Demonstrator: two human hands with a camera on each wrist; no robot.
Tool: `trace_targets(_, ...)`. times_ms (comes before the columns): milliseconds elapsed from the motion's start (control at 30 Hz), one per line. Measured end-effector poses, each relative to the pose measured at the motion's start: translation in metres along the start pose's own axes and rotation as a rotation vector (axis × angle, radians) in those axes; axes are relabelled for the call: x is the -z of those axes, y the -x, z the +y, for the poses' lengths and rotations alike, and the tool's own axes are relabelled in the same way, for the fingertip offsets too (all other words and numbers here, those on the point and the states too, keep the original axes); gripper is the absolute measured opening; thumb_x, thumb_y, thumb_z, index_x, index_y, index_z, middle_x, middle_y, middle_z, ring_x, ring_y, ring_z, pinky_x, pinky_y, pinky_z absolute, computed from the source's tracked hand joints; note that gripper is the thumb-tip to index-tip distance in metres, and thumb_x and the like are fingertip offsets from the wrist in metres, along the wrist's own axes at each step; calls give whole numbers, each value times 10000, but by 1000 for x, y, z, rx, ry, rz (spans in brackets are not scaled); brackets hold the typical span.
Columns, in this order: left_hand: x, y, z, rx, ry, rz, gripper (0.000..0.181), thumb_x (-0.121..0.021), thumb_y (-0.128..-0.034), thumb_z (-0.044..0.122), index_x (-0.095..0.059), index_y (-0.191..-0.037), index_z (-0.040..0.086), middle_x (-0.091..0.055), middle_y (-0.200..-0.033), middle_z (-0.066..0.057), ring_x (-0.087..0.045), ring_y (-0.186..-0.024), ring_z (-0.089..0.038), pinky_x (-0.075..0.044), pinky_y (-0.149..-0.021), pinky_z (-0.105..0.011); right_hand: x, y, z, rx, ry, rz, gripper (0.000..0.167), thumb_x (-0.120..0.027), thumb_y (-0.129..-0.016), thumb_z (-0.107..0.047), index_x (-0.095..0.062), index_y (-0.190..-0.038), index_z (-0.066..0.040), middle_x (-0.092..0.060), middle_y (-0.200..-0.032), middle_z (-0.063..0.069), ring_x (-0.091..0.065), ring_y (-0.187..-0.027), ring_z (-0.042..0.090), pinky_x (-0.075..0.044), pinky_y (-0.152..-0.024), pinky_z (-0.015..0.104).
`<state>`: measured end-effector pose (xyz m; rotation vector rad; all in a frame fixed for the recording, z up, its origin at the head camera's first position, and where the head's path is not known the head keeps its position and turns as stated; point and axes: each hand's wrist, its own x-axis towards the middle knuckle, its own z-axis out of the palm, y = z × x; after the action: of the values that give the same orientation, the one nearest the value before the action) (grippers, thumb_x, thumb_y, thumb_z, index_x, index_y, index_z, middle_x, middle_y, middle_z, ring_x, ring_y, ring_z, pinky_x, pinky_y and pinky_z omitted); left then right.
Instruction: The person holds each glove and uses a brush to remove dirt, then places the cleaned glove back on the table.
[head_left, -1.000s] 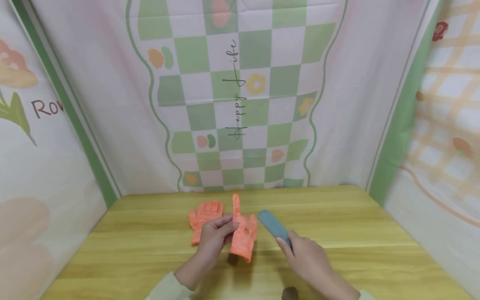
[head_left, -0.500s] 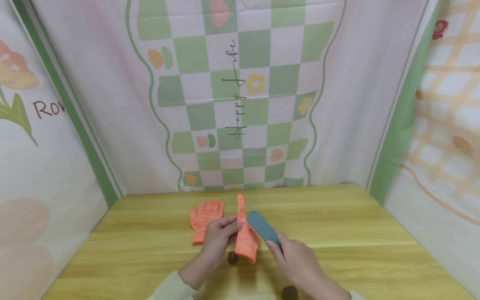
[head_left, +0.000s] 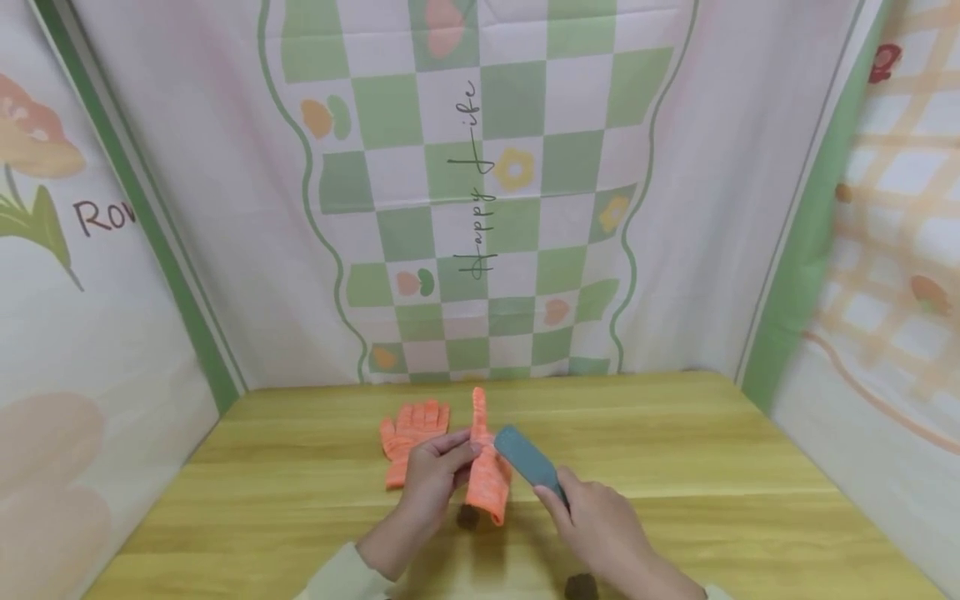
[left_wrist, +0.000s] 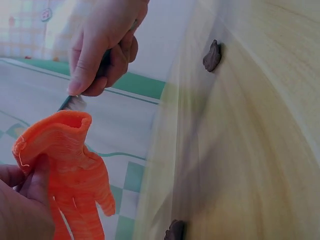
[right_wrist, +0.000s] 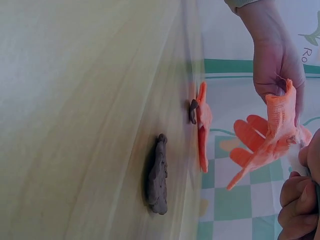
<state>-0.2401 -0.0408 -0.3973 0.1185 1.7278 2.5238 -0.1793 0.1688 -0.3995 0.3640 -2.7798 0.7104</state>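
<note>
My left hand (head_left: 435, 475) pinches an orange knit glove (head_left: 489, 487) at its edge and holds it up above the table, cuff toward me. In the left wrist view the cuff's opening shows and the glove's fingers hang down. A blue-grey brush (head_left: 528, 458) is gripped by its handle in my right hand (head_left: 603, 521). White bristles (right_wrist: 297, 159) show in the right wrist view, against the glove's side by a small dark mark. A second orange glove (head_left: 408, 433) lies flat on the table behind my left hand, partly hidden by it.
Two dark brown lumps lie on the wooden table (head_left: 712, 467): one lump (head_left: 468, 517) beneath the held glove, another lump (head_left: 581, 586) near the front by my right wrist. A checked green-and-white curtain (head_left: 510, 250) hangs behind the table's far edge.
The brush has moved left from apart from the glove to against it. The held glove has turned so that it looks narrower. The flat glove and the lumps stay put.
</note>
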Motion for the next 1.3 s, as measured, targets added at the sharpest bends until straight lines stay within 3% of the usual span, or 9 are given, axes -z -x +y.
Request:
trace_targets(200,2,0,9,-42,16,10,369,-653,-893,-6,-566,-1215,-163,-710,-906,-95,-669,-739,-103,-566,-680,-212,-3,-1,14,-81,89,-8,247,-596,-972,-331,-552,-830,-133,-394,-561,-49,-373,-464,103,-317,-409,246)
trace_targets(333,5,-2,9,-35,4,-17,379,-652,-894,-4,-556,-1221,-169,-709,-938,-121,-674,-759,-111,-572,-695,-228,-1,-2,19,-112,80,13,268,-585,-982,-312,-578,-852,-78,-406,-561,-32,-375,-451,112,-317,-391,245)
trace_targets(667,6,-4,-1,-13,8,-26,342,-652,-880,-28,-585,-1191,-153,-709,-888,-80,-670,-747,-108,-569,-689,-223,9,-3,0,-31,-30,52,289,-542,-1010,-312,-468,-779,-155,-377,-553,-65,-329,-448,71,-297,-418,219)
trace_targets(900,5,-3,-3,8,-8,-46,311,-653,-894,-1,-610,-1174,-129,-715,-924,-95,-676,-775,-116,-572,-704,-235,5,-4,-13,8,-82,26,306,-523,-1016,-336,-454,-773,-163,-367,-546,-78,-311,-436,49,-290,-417,204)
trace_targets(1300,4,0,-5,17,-13,-58,327,-651,-891,-2,-603,-1189,-129,-717,-924,-106,-683,-766,-127,-578,-711,-256,-3,-4,-8,29,-20,13,289,-524,-1011,-362,-493,-810,-156,-377,-541,-91,-318,-424,41,-293,-401,201)
